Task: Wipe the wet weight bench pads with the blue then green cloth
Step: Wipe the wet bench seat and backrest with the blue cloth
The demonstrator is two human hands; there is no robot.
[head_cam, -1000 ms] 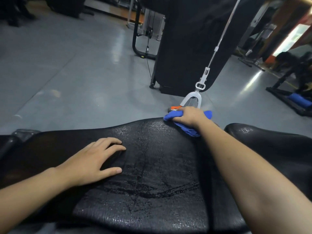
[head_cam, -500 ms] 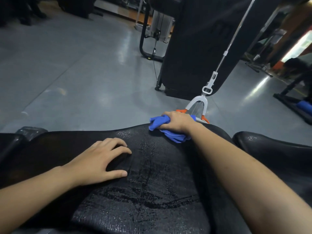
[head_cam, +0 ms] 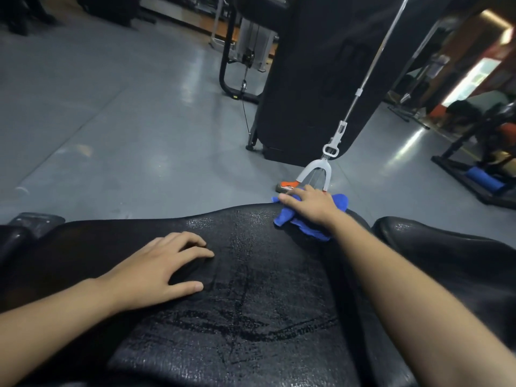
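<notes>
A black weight bench pad (head_cam: 251,317) fills the lower view, its surface shiny with water streaks and droplets. My right hand (head_cam: 311,206) presses a crumpled blue cloth (head_cam: 303,231) onto the pad's far right edge, with the fingers spread over the cloth. My left hand (head_cam: 156,270) rests on the pad's left middle with its fingers lightly arched, holding nothing. A second black pad (head_cam: 446,263) lies to the right, also beaded with water. No green cloth is in view.
A mop (head_cam: 318,169) with a white yoke and an orange head stands on the grey floor just beyond the pad, by my right hand. Behind it rises a large black covered machine (head_cam: 321,79). A rack with a blue roller (head_cam: 483,178) sits at far right.
My right hand slid the blue cloth left along the pad's far edge, then back to the right. My left hand stayed in place on the pad.
</notes>
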